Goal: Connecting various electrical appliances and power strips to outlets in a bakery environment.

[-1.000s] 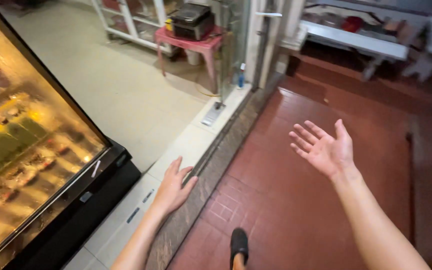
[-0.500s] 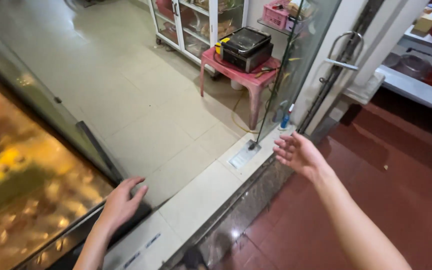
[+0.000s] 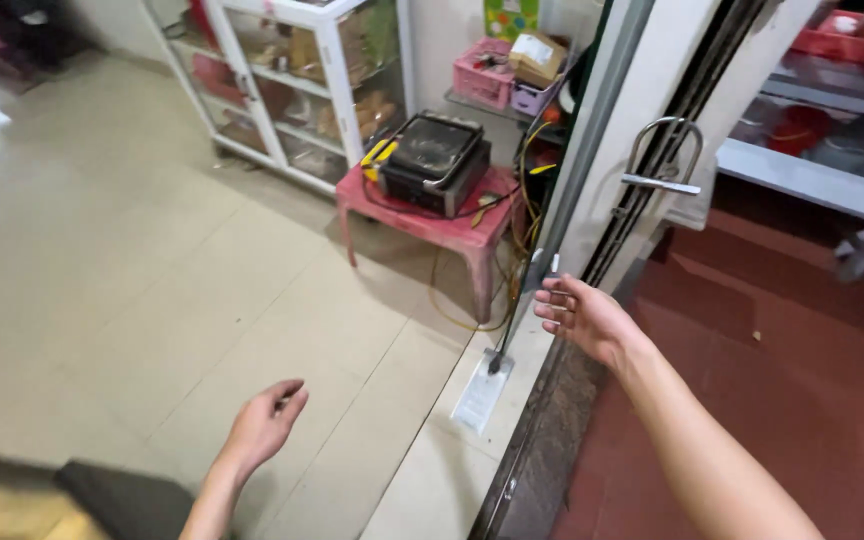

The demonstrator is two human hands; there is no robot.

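The right hand (image 3: 580,318) is held out at about the middle of the view, palm turned inward, its fingers (image 3: 552,303) loosely curled and a little apart, with nothing in their grasp. They sit just beside the edge of a glass door (image 3: 592,150), close to it, though whether they touch the frame cannot be told. Higher on that door is a curved metal handle (image 3: 664,165), well above the hand. The door's foot meets a metal plate (image 3: 480,392) on the sill below the hand.

The left hand (image 3: 264,425) hangs low over the pale tiled floor (image 3: 132,290), fingers relaxed and half open, empty, touching nothing. A dark edge of some cabinet (image 3: 122,495) shows at the bottom corner beside the left forearm.

Beyond the right hand, inside the door, stands a small pink plastic bench (image 3: 427,222) carrying a black electric grill (image 3: 434,160) with yellow clips on its left side. Yellow and black cords (image 3: 452,300) trail from it down to the floor near the bench leg. Behind the bench is a white glass-fronted cabinet (image 3: 302,80) with goods on its shelves, and to its right a pink basket (image 3: 482,78) and a cardboard box (image 3: 537,55) on a shelf. To the right of the door the floor is dark red tile (image 3: 782,360), with a grey shelf (image 3: 812,185) farther back.
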